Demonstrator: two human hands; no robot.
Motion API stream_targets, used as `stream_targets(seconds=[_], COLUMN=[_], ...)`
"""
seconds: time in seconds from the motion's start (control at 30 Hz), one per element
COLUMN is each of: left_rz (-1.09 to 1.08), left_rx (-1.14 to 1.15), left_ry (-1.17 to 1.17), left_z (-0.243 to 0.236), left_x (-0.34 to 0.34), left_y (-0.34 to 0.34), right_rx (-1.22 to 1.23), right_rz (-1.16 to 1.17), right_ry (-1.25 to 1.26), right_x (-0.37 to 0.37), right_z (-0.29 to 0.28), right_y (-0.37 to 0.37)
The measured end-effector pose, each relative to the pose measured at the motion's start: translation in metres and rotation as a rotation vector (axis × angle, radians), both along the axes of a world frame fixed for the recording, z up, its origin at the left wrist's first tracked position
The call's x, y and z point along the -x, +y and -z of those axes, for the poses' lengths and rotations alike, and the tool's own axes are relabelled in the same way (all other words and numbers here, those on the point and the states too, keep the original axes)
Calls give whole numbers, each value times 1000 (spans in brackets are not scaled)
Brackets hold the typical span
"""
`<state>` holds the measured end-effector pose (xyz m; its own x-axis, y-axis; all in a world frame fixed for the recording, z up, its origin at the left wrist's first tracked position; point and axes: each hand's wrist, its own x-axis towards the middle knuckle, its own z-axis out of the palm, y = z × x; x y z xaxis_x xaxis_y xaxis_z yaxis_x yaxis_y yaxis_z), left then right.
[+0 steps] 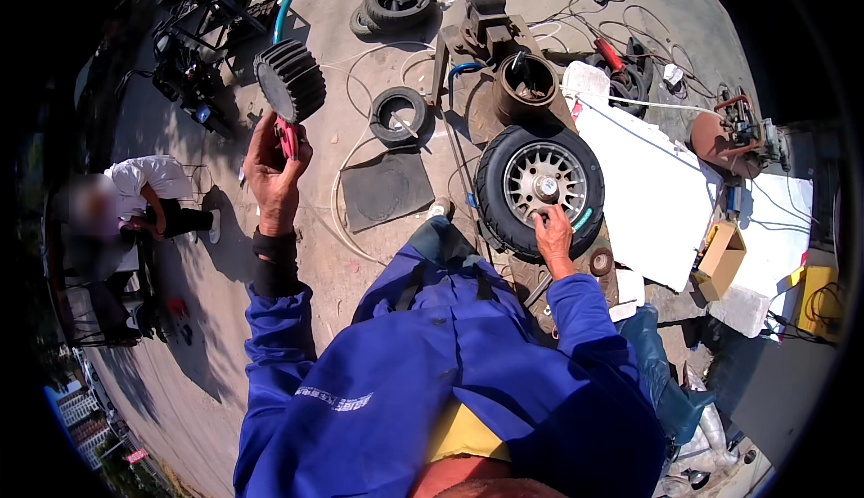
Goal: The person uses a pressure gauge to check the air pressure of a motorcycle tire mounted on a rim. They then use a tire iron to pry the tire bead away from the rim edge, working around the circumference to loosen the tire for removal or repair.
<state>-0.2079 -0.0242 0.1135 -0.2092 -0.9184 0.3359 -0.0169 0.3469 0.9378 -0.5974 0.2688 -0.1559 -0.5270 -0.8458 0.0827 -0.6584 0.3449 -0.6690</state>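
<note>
Raised at the left, my left hand (276,174) is closed around the red grip (287,139) of what looks like a tyre inflator. Its round black ribbed gauge body (290,81) stands above my fingers, and a teal hose (286,5) runs from it toward the back. On the workbench lies a wheel with a black tyre (497,194) and a spoked metal rim (546,158). My right hand (553,234) rests at the near side of this rim, fingers drawn together below the hub; what they pinch is hidden. Beside it, a short teal piece (584,221) curves along the rim's edge.
Behind the wheel stand a rusty metal pot (525,86) and a bench vise (486,3). Loose tyres (399,117) and hoses lie on the ground. White boards (643,197) and an open cardboard box (720,260) are at right. Another person (148,183) bends over at far left.
</note>
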Motion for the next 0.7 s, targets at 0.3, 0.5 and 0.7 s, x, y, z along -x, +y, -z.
stream_targets(seconds=[0.3, 0.5, 0.7], left_rz=[448, 599, 699], left_rx=[-183, -394, -476], left_ry=[-200, -291, -477], left_z=[36, 147, 226], left_x=[178, 263, 308], left_y=[-121, -167, -185], right_rx=[-72, -77, -109], right_rz=[70, 114, 139], right_ry=[95, 137, 152], right_x=[-9, -12, -13], right_z=[-8, -7, -14], right_y=[-4, -10, -14])
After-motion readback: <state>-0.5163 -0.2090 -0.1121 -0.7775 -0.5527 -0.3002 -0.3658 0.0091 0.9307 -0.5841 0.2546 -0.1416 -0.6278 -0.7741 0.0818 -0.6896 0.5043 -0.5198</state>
